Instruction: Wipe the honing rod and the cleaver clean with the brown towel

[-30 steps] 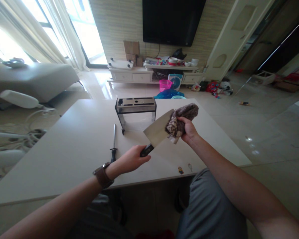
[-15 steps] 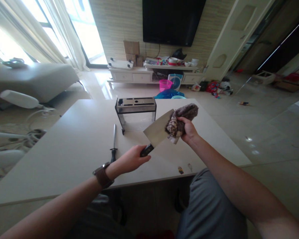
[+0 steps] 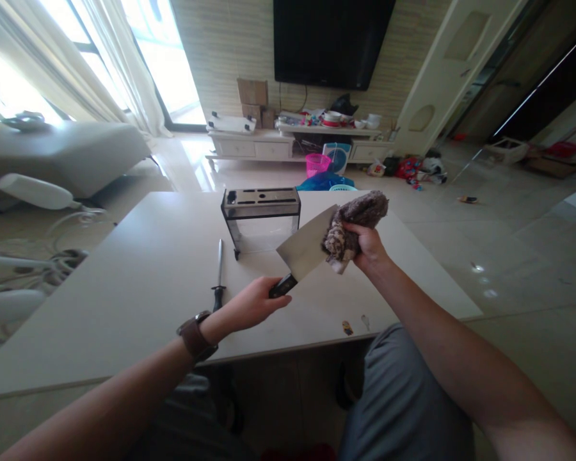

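Note:
My left hand [image 3: 256, 301] is closed around the black handle of a cleaver [image 3: 307, 243], whose broad blade slants up to the right above the table. In my right hand [image 3: 368, 244] is a bunched brown patterned cloth [image 3: 360, 218], which covers the far end of the blade. Behind the blade stands a knife block [image 3: 262, 203] with a slotted metal top and clear sides. A sharpening steel [image 3: 219, 275] lies left of it, its black handle partly behind my left wrist.
The white table [image 3: 139, 288] carries two small stickers [image 3: 347, 327] near its front edge. Beyond it are a pink basket [image 3: 317, 164], a blue plastic bag [image 3: 321, 181] and a low TV cabinet [image 3: 273, 148]. A white chair-like object [image 3: 33, 189] stands at the left.
My right hand and the cloth have shifted slightly up and to the right, toward the blade's far end. The cleaver stays nearly in place in my left hand.

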`<state>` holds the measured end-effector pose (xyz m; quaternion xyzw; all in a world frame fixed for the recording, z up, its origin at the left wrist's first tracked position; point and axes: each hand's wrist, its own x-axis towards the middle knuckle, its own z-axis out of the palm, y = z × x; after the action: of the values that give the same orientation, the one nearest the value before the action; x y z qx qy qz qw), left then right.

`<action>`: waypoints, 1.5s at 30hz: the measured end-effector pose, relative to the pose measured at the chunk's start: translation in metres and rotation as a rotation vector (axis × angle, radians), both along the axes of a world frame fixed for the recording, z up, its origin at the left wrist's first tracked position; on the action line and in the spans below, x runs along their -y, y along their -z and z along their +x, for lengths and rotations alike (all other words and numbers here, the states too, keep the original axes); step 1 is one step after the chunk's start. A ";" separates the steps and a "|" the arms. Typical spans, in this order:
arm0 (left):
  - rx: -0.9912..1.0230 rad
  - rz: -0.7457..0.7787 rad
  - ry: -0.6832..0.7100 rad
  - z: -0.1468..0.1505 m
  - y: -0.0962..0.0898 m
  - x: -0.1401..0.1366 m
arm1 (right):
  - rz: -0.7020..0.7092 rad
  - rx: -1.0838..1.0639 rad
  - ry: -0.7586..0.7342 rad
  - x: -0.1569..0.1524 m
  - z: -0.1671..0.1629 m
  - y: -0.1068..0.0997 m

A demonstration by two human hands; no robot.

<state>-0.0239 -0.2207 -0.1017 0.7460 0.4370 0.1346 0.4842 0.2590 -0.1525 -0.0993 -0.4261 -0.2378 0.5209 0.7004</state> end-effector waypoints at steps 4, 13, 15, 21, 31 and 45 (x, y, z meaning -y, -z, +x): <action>0.043 -0.004 -0.008 0.000 -0.001 -0.001 | -0.042 -0.012 0.051 0.000 0.003 -0.009; -0.001 0.053 -0.042 -0.004 0.001 -0.001 | -0.076 0.023 -0.142 0.009 -0.005 -0.010; -0.039 0.108 -0.042 -0.005 0.001 -0.003 | -0.089 0.029 -0.155 0.010 -0.008 -0.008; -0.040 0.107 -0.027 -0.005 0.002 -0.006 | -0.090 0.034 -0.054 0.007 -0.007 -0.008; 0.040 0.055 -0.023 -0.001 -0.003 -0.004 | -0.032 -0.022 0.072 0.001 -0.001 -0.010; 0.165 -0.016 -0.163 0.003 0.011 -0.002 | -0.088 -0.117 -0.148 0.025 -0.051 0.003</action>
<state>-0.0205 -0.2186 -0.1131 0.6903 0.4559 0.2309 0.5121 0.2084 -0.1775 -0.1023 -0.4067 -0.2041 0.6050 0.6533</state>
